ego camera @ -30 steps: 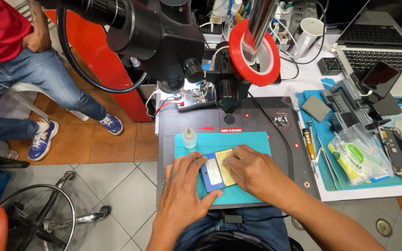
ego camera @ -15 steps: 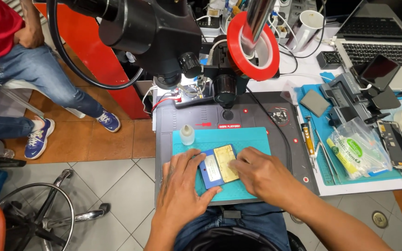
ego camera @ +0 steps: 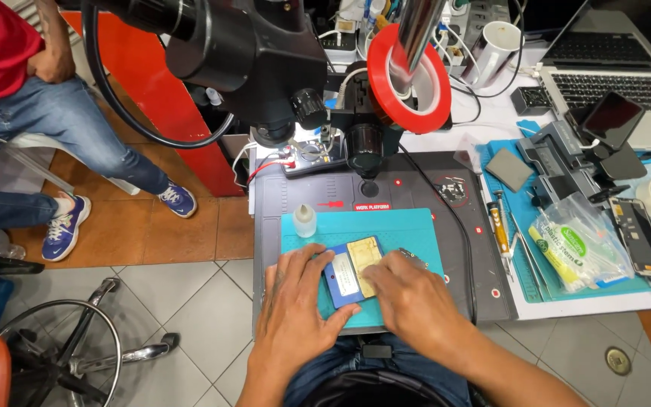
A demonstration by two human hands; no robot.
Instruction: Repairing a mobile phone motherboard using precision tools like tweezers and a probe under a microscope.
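Observation:
A blue opened phone (ego camera: 349, 270) with a yellowish inner panel lies tilted on a teal work mat (ego camera: 408, 226). My left hand (ego camera: 295, 305) lies flat on the mat, its fingers pressing the phone's left edge. From the other side, my right hand (ego camera: 408, 292) rests fingers on the phone's right edge and lower corner. Both hands steady the phone; neither lifts it. A small white dropper bottle (ego camera: 304, 221) stands on the mat just above my left hand.
A black microscope head (ego camera: 265, 60) hangs over the grey bench mat (ego camera: 461, 264), with a red tape roll (ego camera: 408, 79) on its post. Tools, a plastic bag (ego camera: 574, 245), a dark phone (ego camera: 642, 237) and a laptop (ego camera: 612, 83) lie right. A seated person (ego camera: 32, 113) is at left.
The view shifted slightly. My hands stay on the phone; the right hand's fingers have edged along its right side. The phone has barely moved.

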